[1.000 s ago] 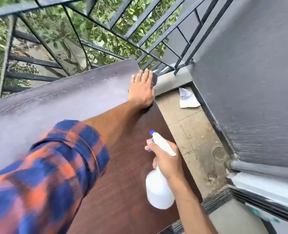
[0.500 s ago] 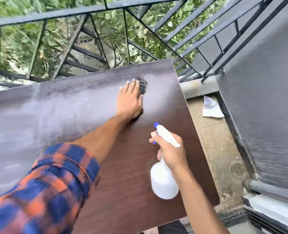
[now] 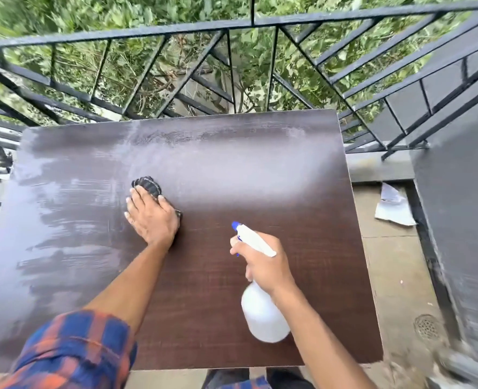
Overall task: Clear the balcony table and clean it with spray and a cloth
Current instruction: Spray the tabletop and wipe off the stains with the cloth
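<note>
L hand [image 3: 151, 219] flat, fingers straight, pressing dark cloth [image 3: 147, 184] onto table [image 3: 274, 175], left of centre; cloth shows past fingertips. R hand [image 3: 264, 266] curled round neck of white spray bottle [image 3: 264, 318], blue nozzle aimed far-left, over near-right of top; contact w/ top cannot be told. Pale streaky film on far and left areas. Paper scrap [image 3: 395, 210] on floor, right, by wall.
</note>
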The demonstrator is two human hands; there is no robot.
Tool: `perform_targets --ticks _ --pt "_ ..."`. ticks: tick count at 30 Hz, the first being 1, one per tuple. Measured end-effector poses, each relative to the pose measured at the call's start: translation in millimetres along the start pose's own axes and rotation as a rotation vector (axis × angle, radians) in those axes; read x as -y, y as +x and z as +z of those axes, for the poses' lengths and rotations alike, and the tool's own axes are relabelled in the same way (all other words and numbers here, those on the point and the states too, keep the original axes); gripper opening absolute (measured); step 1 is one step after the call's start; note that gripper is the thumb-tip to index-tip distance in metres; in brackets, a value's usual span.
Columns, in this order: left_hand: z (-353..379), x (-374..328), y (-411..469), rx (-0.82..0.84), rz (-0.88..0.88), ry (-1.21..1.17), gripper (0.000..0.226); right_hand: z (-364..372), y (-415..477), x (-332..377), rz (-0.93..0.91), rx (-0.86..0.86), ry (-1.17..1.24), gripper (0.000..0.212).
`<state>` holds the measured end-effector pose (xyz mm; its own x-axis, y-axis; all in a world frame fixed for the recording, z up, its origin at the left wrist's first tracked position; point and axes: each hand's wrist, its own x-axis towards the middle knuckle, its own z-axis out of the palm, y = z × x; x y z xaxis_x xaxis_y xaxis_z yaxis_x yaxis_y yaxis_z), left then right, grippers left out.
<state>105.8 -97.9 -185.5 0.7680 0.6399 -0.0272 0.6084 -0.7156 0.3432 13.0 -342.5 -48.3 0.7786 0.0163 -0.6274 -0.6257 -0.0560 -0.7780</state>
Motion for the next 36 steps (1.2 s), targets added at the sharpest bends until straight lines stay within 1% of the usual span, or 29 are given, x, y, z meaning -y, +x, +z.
perform_targets --ticks 2,3,5,8,10,11,12,14,16,17,20,21,24,25,27,31,36 --pt "5 -24 -18 -0.002 -0.066 -0.01 0.065 -12 -4 -5 0.011 -0.01 -0.011 0.027" --pt "9 -36 -29 0.008 -0.063 -0.007 0.065 -20 -6 -8 0.018 -0.022 -0.015 0.027" --pt "22 -66 -59 0.03 0.033 0.007 0.065 -39 -10 -14 0.026 -0.055 -0.003 0.026" --pt "43 -116 -118 0.071 0.269 0.035 0.065 -72 -15 -22 0.045 -0.125 0.038 0.022" --pt "58 -151 -159 0.152 0.448 0.039 0.066 -97 -20 -26 0.04 -0.175 0.062 0.014" --pt "64 -168 -177 0.2 0.545 0.034 0.067 -109 -22 -28 0.03 -0.196 0.072 0.013" --pt "69 -183 -194 0.251 0.647 0.03 0.067 -120 -24 -30 0.021 -0.213 0.082 0.015" --pt "80 -204 -224 0.341 0.866 0.055 0.067 -141 -28 -33 0.003 -0.244 0.085 0.029" --pt "88 -212 -245 0.402 1.044 0.138 0.068 -157 -30 -37 -0.001 -0.279 0.079 0.035" --pt "89 -213 -253 0.425 1.101 0.16 0.068 -165 -31 -41 0.001 -0.29 0.073 0.034" --pt "87 -204 -259 0.436 1.259 0.173 0.063 -178 -34 -52 0.014 -0.295 0.064 0.013" --pt "86 -200 -256 0.458 1.31 0.177 0.062 -180 -36 -55 0.013 -0.29 0.052 0.009" --pt "78 -180 -239 0.497 1.431 0.195 0.065 -175 -40 -60 0.005 -0.264 0.023 0.01" --pt "73 -172 -233 0.497 1.432 0.185 0.066 -171 -42 -61 0.002 -0.249 0.023 0.012" --pt "59 -150 -219 0.488 1.339 0.104 0.065 -159 -45 -61 -0.007 -0.211 0.021 0.013" --pt "27 -86 -179 0.389 1.001 0.062 0.061 -133 -50 -60 -0.025 -0.116 -0.027 0.014" --pt "-11 26 -123 0.231 0.571 0.119 0.067 -103 -63 -58 -0.031 0.016 -0.05 0.018"
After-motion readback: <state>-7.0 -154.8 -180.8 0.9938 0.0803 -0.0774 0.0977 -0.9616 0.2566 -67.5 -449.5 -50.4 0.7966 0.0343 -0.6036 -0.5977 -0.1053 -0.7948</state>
